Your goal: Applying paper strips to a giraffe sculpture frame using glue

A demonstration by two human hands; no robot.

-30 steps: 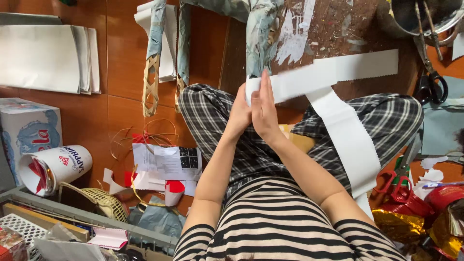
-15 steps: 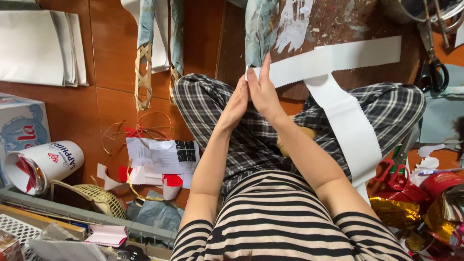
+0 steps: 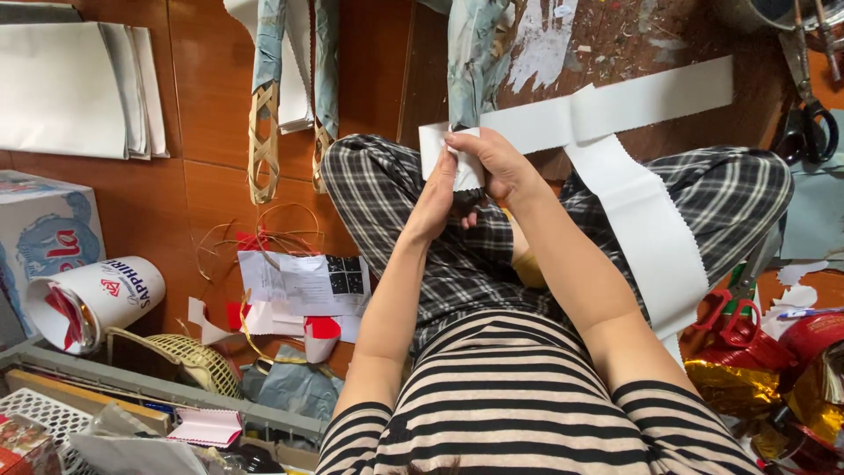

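Two hands at centre frame — left hand [image 3: 437,204] and right hand [image 3: 498,164] — on one long white paper strip [image 3: 615,105]. One white bucket [image 3: 92,303] at lower left, one pair of scissors [image 3: 804,105] upper right — one wicker basket [image 3: 189,361] below.

Reddish-brown glossy tiled floor [image 3: 211,105], grout lines visible; even soft light, faint sheen on tiles; worn dark board [image 3: 651,35] top right, scratched, patches of torn white paper stuck on; grey metal frame rail [image 3: 158,387] runs lower left; white perforated basket [image 3: 53,413] at bottom-left corner; clutter all round.
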